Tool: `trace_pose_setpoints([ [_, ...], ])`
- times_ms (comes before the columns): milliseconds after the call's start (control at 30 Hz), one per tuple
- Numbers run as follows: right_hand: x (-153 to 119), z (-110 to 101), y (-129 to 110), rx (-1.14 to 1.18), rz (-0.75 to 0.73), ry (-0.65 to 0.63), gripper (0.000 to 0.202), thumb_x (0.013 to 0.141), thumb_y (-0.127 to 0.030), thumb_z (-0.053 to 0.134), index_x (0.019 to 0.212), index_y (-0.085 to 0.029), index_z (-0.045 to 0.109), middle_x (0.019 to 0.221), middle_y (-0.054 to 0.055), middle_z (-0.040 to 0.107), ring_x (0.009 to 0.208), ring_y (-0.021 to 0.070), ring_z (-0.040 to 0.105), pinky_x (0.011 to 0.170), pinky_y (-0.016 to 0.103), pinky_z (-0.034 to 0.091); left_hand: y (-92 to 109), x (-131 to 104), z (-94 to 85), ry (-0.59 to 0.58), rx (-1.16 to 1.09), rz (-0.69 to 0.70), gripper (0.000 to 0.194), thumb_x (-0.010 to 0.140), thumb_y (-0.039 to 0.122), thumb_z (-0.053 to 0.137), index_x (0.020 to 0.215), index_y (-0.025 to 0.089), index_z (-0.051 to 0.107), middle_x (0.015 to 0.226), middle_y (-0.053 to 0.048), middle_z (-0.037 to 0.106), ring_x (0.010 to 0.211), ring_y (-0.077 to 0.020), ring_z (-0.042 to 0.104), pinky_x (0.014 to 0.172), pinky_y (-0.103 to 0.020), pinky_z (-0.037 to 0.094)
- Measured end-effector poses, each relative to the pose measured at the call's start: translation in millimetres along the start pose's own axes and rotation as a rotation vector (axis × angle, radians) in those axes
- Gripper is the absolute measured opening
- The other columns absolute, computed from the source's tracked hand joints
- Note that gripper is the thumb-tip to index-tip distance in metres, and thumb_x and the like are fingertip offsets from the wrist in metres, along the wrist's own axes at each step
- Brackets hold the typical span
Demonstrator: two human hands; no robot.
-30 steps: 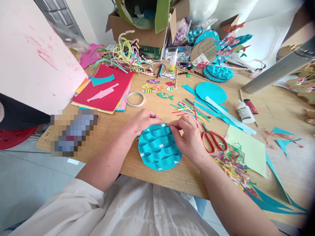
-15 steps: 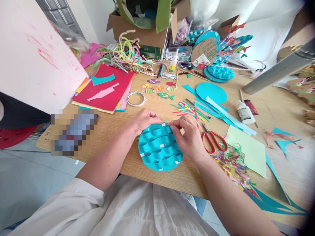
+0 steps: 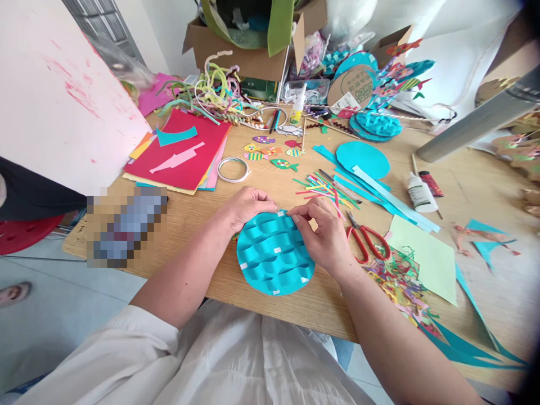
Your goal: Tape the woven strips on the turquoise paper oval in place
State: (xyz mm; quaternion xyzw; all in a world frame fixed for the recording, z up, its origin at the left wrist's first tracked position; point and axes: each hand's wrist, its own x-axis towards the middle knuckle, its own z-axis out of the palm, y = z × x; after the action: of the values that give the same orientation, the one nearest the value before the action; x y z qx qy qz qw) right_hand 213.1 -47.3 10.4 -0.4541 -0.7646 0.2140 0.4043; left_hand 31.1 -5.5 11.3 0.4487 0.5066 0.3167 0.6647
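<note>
A round turquoise paper disc (image 3: 270, 271) with rows of wavy raised strips lies near the table's front edge. Small white squares, which look like foam tape, sit on its middle and around its rim. My left hand (image 3: 252, 208) is closed on the disc's far rim, thumb and fingers pinched by the top white square (image 3: 281, 214). Right beside that square, my right hand (image 3: 323, 232) pinches with thumb and forefinger at the rim. Whatever tiny piece may be between those fingertips is hidden. Red-handled scissors (image 3: 366, 245) lie just right of my right hand.
Paper strips (image 3: 327, 188), a plain turquoise disc (image 3: 363, 160) and paper fish (image 3: 283, 164) lie beyond my hands. Coloured sheets (image 3: 181, 163) are stacked left, near a blurred-out object (image 3: 130, 225). Scraps (image 3: 400, 287) and a glue bottle (image 3: 422, 194) are on the right, near a grey pole (image 3: 468, 121).
Both hands keep almost the same pose at the disc's far rim. Another person's foot has come into view on the floor at the far left.
</note>
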Motion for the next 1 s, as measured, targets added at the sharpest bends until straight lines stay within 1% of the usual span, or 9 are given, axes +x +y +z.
trace_pose_setpoints([
  [267, 0.3, -2.1, 1.2, -0.045, -0.107, 0.002, 0.018, 0.091, -0.012, 0.05, 0.083, -0.019, 0.065, 0.074, 0.004, 0.053, 0.076, 0.0202, 0.051, 0.069, 0.035, 0.042, -0.7, -0.3, -0.9, -0.003, -0.025, 0.001, 0.008, 0.056, 0.021, 0.071, 0.057, 0.014, 0.067, 0.051, 0.003, 0.06, 0.047, -0.0076, 0.048, 0.049, -0.021, 0.036],
  [500, -0.6, -3.3, 4.6, -0.107, -0.202, -0.002, 0.016, 0.091, -0.01, 0.051, 0.089, -0.019, 0.064, 0.079, 0.005, 0.054, 0.08, 0.0211, 0.049, 0.072, 0.037, 0.042, -0.6, 0.0, -1.4, 0.0, -0.035, 0.005, 0.008, 0.056, 0.021, 0.071, 0.058, 0.014, 0.067, 0.051, 0.003, 0.059, 0.047, -0.0071, 0.047, 0.048, -0.02, 0.035],
  [767, 0.0, -6.3, 4.8, -0.193, -0.301, 0.008, 0.018, 0.091, -0.008, 0.05, 0.092, -0.018, 0.065, 0.077, 0.005, 0.052, 0.08, 0.0209, 0.046, 0.072, 0.037, 0.041, -2.8, 1.4, -1.5, -0.013, -0.056, 0.029, 0.011, 0.054, 0.022, 0.073, 0.057, 0.013, 0.066, 0.051, 0.003, 0.06, 0.046, -0.0068, 0.047, 0.048, -0.021, 0.035],
  [1000, -1.8, -10.2, 5.9, -0.345, -0.38, 0.01, 0.019, 0.091, -0.01, 0.052, 0.095, -0.018, 0.067, 0.079, 0.006, 0.053, 0.08, 0.0213, 0.045, 0.072, 0.038, 0.039, 2.2, -2.2, -1.6, -0.02, -0.012, 0.078, 0.01, 0.058, 0.022, 0.073, 0.06, 0.014, 0.068, 0.055, 0.003, 0.062, 0.05, -0.0076, 0.051, 0.05, -0.02, 0.037],
])
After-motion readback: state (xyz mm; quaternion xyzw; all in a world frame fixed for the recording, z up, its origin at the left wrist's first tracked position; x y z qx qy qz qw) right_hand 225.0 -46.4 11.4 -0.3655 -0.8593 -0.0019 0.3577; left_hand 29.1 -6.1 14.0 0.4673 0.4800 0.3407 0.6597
